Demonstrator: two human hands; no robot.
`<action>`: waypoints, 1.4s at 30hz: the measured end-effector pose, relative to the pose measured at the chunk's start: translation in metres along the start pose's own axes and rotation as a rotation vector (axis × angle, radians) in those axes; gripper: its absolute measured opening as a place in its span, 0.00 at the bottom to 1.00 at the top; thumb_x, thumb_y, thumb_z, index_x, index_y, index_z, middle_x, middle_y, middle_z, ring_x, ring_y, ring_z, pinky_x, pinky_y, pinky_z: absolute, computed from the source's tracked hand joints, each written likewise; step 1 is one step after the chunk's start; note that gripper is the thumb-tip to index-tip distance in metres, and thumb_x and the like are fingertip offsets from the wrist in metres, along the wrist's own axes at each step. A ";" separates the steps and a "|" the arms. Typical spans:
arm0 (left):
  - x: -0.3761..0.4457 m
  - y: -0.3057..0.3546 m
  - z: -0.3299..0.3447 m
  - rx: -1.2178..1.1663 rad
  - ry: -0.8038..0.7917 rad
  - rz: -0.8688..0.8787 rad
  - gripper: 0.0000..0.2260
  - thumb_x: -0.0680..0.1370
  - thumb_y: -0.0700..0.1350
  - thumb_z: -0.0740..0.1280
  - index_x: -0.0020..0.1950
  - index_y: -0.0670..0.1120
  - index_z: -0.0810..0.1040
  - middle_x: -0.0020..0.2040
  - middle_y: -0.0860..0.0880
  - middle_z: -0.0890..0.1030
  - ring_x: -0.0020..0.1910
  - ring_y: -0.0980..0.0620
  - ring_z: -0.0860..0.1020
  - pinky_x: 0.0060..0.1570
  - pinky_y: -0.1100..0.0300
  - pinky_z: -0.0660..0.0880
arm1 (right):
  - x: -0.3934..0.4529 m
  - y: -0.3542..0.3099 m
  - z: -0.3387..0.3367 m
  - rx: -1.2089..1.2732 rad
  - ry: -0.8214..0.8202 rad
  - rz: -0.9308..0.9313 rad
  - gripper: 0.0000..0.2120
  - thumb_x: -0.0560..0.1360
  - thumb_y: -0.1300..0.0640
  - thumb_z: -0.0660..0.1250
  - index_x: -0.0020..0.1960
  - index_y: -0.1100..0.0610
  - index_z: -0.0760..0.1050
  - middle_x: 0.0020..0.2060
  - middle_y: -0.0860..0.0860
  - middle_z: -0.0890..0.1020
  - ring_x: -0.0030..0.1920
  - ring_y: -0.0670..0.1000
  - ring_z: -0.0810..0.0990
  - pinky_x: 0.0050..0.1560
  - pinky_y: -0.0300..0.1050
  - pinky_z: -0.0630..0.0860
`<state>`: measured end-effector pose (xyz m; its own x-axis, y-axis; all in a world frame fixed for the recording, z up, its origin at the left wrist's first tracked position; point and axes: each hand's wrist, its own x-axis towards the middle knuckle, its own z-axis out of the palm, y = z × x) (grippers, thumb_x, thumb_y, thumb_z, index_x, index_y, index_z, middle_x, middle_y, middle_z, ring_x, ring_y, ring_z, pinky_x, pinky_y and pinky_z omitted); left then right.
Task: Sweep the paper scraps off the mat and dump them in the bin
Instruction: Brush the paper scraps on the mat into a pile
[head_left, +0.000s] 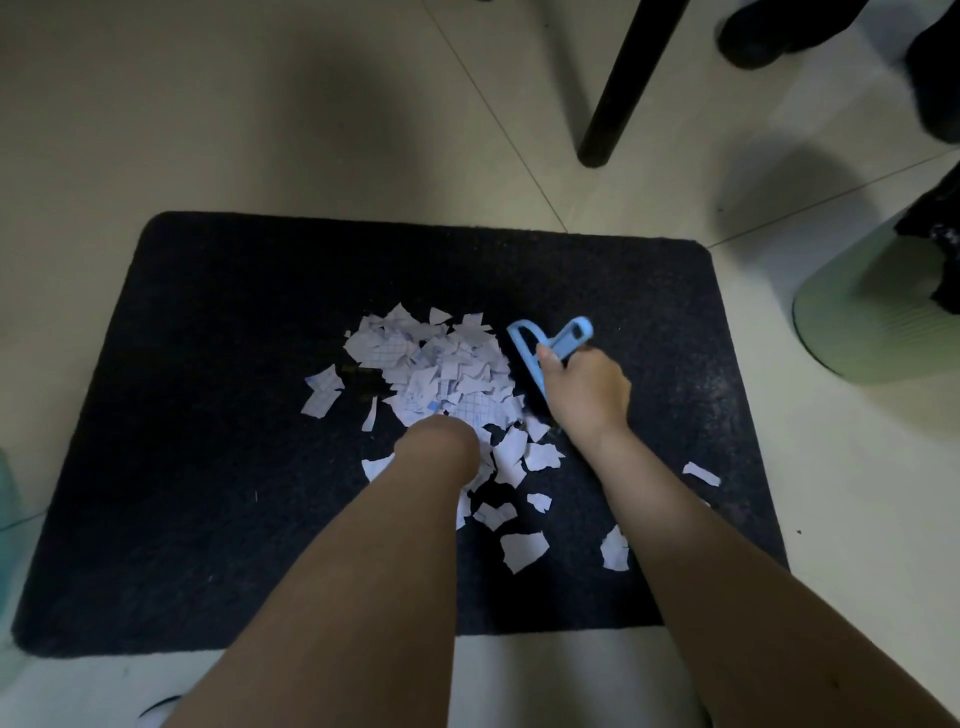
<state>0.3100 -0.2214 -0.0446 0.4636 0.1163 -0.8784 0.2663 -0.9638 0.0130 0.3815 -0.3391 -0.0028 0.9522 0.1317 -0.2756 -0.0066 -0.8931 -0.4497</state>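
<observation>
Two forearms reach over the dark mat (218, 467). The right hand (587, 389) grips a blue hand brush (540, 353) beside the heaped paper scraps (441, 374); the left hand (436, 441) is foreshortened, fingers untellable. Gathering is underway; stray scraps nearer need sweeping in next. The green bin (872, 322) stands right of the mat.

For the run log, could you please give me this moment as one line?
right hand: holds light blue plastic brush | torn white paper scraps: piled on dark rectangular mat | left hand: hidden

Right hand (587, 387) grips brush (540, 353) beside scraps (441, 374)
</observation>
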 end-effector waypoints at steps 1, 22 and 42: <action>0.000 0.000 0.001 -0.001 0.000 -0.001 0.15 0.79 0.39 0.57 0.65 0.37 0.72 0.65 0.41 0.74 0.64 0.43 0.74 0.64 0.52 0.73 | -0.001 0.000 -0.005 0.035 0.017 0.012 0.22 0.80 0.45 0.58 0.31 0.55 0.66 0.27 0.46 0.71 0.29 0.47 0.71 0.32 0.42 0.65; -0.019 0.002 0.005 -0.025 0.049 0.001 0.17 0.80 0.37 0.56 0.68 0.38 0.69 0.66 0.41 0.72 0.61 0.45 0.74 0.62 0.55 0.72 | -0.023 0.035 -0.018 0.178 0.169 0.093 0.23 0.78 0.46 0.61 0.28 0.55 0.67 0.25 0.47 0.71 0.26 0.45 0.70 0.28 0.38 0.63; -0.053 0.110 0.030 0.401 0.218 0.329 0.26 0.79 0.40 0.56 0.78 0.45 0.55 0.78 0.48 0.58 0.79 0.49 0.42 0.76 0.43 0.47 | -0.070 0.139 -0.072 0.192 0.350 0.419 0.16 0.79 0.50 0.58 0.37 0.58 0.70 0.31 0.50 0.73 0.36 0.55 0.73 0.39 0.44 0.67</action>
<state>0.2891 -0.3412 -0.0107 0.6436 -0.2002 -0.7388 -0.2442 -0.9684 0.0496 0.3361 -0.5037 0.0148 0.9006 -0.3953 -0.1806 -0.4288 -0.7402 -0.5180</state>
